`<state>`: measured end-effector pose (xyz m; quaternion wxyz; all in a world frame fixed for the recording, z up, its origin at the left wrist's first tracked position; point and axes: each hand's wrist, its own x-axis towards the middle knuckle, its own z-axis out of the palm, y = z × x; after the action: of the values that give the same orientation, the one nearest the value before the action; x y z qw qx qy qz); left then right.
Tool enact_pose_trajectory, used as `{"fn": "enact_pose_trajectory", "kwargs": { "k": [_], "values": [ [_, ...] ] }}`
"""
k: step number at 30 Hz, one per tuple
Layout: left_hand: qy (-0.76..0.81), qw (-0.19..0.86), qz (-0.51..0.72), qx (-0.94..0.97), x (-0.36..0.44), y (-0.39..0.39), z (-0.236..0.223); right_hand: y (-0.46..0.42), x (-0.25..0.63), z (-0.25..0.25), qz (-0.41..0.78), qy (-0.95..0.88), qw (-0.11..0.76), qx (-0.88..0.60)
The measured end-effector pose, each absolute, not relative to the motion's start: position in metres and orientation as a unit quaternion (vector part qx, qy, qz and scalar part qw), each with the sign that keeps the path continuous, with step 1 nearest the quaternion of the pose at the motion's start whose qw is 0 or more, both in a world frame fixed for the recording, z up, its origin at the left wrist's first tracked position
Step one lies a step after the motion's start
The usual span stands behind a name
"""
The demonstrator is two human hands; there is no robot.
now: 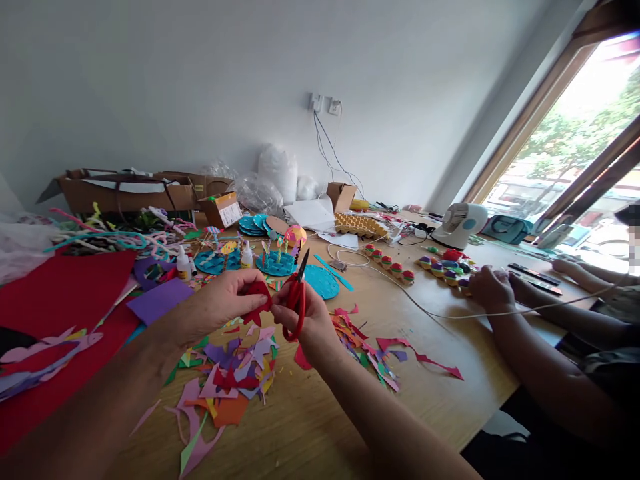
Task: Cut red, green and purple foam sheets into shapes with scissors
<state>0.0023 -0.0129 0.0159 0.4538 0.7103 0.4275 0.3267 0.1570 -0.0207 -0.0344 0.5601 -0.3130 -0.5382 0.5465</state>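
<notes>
Between thumb and fingers my left hand (239,293) pinches a red paper piece (259,300), held up over the table. My right hand (313,320) is closed round red-handled scissors (299,303), whose dark blades point up and away from the paper. Its thumb and fingertip meet close to the paper's right edge; whether they touch it I cannot tell. Below both hands lie paper scraps (233,380) in pink, orange, purple and green. More scraps (363,343) are strewn to the right of my right wrist.
Behind my hands stand glue bottles (184,265) and blue discs (323,281) with decorations. Red sheets (75,287) and pipe cleaners (135,230) cover the left. A white cable (425,310) crosses the table. Another person's hands (493,290) work by painted egg-carton strips (445,269) and a fan (459,225).
</notes>
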Motion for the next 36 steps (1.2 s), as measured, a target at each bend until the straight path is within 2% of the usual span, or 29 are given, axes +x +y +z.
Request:
{"fn": "enact_pose_trajectory", "kwargs": {
  "k": [7,14,22,29,36],
  "values": [
    [0.371,0.542,0.349,0.668,0.002,-0.008,0.003,-0.020,0.157,-0.036,0.533,-0.517,0.592,-0.312],
    [0.384,0.500,0.352,0.692,0.004,-0.007,0.000,-0.022,0.157,-0.035,0.518,-0.526,0.593,-0.321],
    [0.403,0.540,0.461,0.578,-0.009,-0.010,0.019,-0.027,0.157,-0.034,0.492,-0.643,0.453,-0.372],
    [0.383,0.550,0.495,0.552,-0.014,-0.008,0.019,-0.031,0.156,-0.040,0.493,-0.684,0.395,-0.365],
    [0.390,0.565,0.475,0.551,-0.010,-0.010,0.019,-0.031,0.155,-0.040,0.510,-0.672,0.392,-0.367]
  ]
}}
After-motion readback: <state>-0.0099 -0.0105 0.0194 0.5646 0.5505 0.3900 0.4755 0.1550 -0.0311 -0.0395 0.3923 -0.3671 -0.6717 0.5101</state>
